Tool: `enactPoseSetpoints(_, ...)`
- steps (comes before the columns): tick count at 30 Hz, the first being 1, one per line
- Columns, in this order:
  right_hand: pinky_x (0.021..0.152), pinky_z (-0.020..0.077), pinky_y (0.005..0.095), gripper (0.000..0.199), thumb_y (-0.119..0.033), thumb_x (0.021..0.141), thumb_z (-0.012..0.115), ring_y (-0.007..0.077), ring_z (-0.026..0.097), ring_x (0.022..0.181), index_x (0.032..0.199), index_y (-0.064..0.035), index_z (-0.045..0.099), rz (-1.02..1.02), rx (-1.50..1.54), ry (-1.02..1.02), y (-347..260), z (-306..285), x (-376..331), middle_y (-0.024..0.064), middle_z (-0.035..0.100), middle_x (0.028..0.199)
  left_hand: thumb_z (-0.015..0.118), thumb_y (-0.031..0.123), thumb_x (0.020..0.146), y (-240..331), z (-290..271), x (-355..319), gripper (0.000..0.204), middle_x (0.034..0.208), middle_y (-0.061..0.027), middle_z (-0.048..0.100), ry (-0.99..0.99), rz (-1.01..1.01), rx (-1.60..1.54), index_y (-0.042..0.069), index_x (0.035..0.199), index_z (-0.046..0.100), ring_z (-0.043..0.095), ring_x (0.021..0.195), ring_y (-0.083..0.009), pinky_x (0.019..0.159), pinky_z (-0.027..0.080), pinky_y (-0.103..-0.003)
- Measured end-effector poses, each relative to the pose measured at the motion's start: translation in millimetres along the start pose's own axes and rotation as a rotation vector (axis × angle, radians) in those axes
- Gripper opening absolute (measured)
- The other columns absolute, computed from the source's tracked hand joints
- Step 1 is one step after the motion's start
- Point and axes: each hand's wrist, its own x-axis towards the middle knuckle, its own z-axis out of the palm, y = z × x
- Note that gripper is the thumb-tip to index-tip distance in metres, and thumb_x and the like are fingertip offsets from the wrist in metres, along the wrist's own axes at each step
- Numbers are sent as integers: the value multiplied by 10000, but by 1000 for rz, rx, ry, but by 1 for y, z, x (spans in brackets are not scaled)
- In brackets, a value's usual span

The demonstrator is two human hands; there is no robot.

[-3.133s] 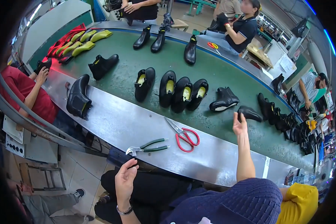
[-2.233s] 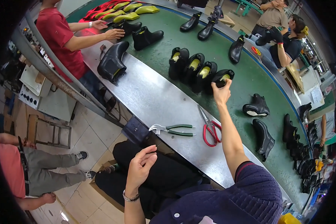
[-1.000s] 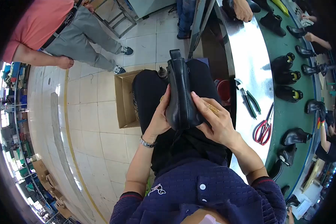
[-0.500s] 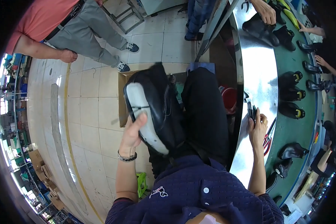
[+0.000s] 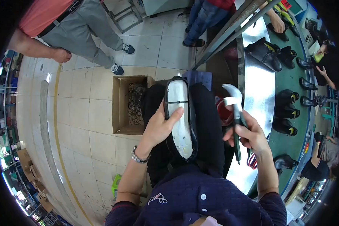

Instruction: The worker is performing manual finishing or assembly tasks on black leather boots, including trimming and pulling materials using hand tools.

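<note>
A black boot (image 5: 192,124) lies bottom up on my lap, its whitish underside (image 5: 179,126) facing me. A thin dark band crosses that underside near its upper end. My left hand (image 5: 160,126) grips the boot from the left, the thumb pressed on the pale surface. To the right of the boot, my right hand (image 5: 250,133) is closed around the dark handles of a pair of pincers (image 5: 236,113). Their curved silver head points up and away, clear of the boot, with a white part just below it.
An open cardboard box (image 5: 118,107) of tangled dark strands stands left of my knees. On my right runs a metal ledge (image 5: 258,90), beside a green bench (image 5: 303,124) carrying several black boots. A red container (image 5: 223,111) sits below the ledge. One person stands far left; another's hand (image 5: 278,23) reaches over the bench.
My right hand has lifted the pincers off the metal ledge and brought them left toward my lap. The boot has shifted right and now lies straighter between my thighs.
</note>
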Motion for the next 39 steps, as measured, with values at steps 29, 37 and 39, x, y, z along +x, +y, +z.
enactPoseSetpoints(29, 638, 528, 422, 640, -20, 911, 540, 368, 666, 698, 1480, -81, 252, -92, -1172, -240, -66, 47, 63, 206, 655, 772, 636, 153, 912, 12, -5, 54, 285, 723, 60, 588, 312, 323, -229, 20, 1161, 676, 424, 613, -1, 520, 329, -180)
enactPoseSetpoints(37, 519, 541, 426, 693, -99, 896, 558, 340, 652, 578, 1507, -151, 236, -607, -1410, 185, -21, 73, 90, 177, 628, 705, 585, 138, 943, 13, -10, 58, 309, 731, 69, 518, 233, 415, -112, 5, 1218, 629, 391, 623, -9, 527, 326, -185)
enactPoseSetpoints(39, 510, 538, 424, 708, -86, 895, 550, 337, 653, 572, 1513, -159, 212, -636, -1433, 133, -37, 69, 84, 184, 629, 709, 581, 135, 944, 10, -15, 59, 315, 752, 66, 529, 244, 412, -93, -4, 1223, 621, 402, 639, -13, 543, 340, -186)
